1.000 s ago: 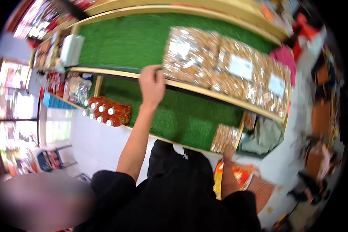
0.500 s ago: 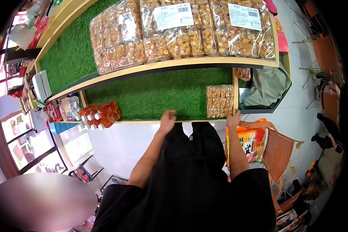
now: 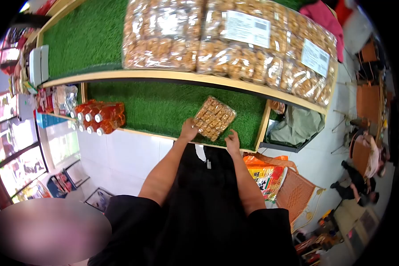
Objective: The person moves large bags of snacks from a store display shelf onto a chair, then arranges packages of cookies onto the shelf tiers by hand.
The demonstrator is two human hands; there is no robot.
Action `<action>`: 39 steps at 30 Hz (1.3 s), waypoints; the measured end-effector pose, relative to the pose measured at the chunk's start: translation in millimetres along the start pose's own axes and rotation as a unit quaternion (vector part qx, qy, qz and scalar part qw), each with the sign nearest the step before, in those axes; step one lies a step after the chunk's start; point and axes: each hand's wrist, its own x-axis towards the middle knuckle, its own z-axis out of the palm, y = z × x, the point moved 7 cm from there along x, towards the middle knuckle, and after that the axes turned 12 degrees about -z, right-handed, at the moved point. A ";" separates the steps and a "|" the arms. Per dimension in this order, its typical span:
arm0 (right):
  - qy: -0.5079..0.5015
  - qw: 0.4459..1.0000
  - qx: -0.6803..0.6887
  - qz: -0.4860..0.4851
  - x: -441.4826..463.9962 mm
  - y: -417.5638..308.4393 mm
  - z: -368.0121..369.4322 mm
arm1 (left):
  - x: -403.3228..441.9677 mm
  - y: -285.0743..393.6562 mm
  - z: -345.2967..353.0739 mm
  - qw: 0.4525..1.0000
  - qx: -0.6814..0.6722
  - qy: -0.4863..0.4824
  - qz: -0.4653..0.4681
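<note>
A clear-wrapped pack of brown snack cakes (image 3: 215, 117) sits tilted on the green turf of the lower shelf (image 3: 150, 102). My left hand (image 3: 189, 130) grips the pack's left edge, its fingers closed there and partly hidden. Beside the lower right corner is my right hand (image 3: 232, 142), fingers apart and holding nothing. On the upper shelf above lie large clear-wrapped packs of similar brown snacks (image 3: 235, 53), some with white labels.
Orange drink bottles (image 3: 99, 116) with white caps stand at the shelf's left end. A grey-green cloth (image 3: 299, 126) lies in the right bin. Below right are an orange snack bag (image 3: 266, 175) and a woven chair (image 3: 295, 190). A person (image 3: 357, 186) is at far right.
The snack pack has moved left from the shelf's right end and turned at an angle. My left hand now holds it, and my right hand has left the divider and come closer.
</note>
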 end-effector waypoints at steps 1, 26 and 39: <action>-0.010 1.000 -0.012 -0.002 7.5 6.0 3.5 | -12.2 8.9 -22.4 0.999 0.010 0.033 -0.037; -0.210 0.937 -0.177 -0.217 -74.9 -279.5 268.2 | -207.1 -60.5 -340.4 0.955 -0.288 0.077 0.010; -0.055 0.844 -0.073 -0.529 -197.8 -539.8 211.1 | -337.1 117.8 -465.1 0.768 -0.212 0.293 0.528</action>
